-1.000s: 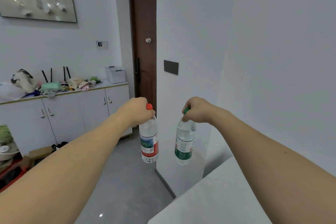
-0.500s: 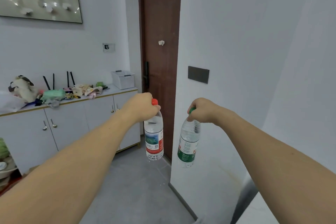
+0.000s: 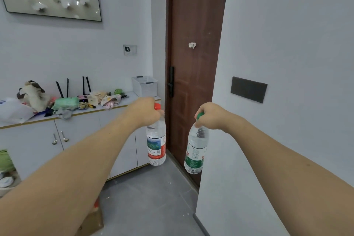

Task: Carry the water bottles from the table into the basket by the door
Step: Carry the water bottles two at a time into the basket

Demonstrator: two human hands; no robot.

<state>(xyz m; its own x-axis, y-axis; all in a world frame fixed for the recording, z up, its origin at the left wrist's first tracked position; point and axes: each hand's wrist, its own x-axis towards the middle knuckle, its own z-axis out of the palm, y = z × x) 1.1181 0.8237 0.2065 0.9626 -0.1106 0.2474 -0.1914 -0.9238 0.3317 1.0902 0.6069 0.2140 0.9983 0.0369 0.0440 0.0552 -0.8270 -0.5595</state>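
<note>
the left hand (image 3: 146, 112) grips the clear plastic bottle with red cap (image 3: 156, 141) by its neck at frame centre; the right hand (image 3: 211, 117) grips the clear plastic bottle with green cap (image 3: 196, 151) likewise. both hang full, probably heavy and smooth, so the neck ridge seems the safest hold. the white plastic basket (image 3: 145, 86) stands above them, beside the brown door (image 3: 193, 74).

The table corner seen low on the right a second ago has dropped out of view. The door (image 3: 193, 74) now fills more of the middle, and the basket (image 3: 145, 86) on the cabinet (image 3: 76, 136) looks nearer. The green-capped bottle (image 3: 196, 149) hangs more tilted.
</note>
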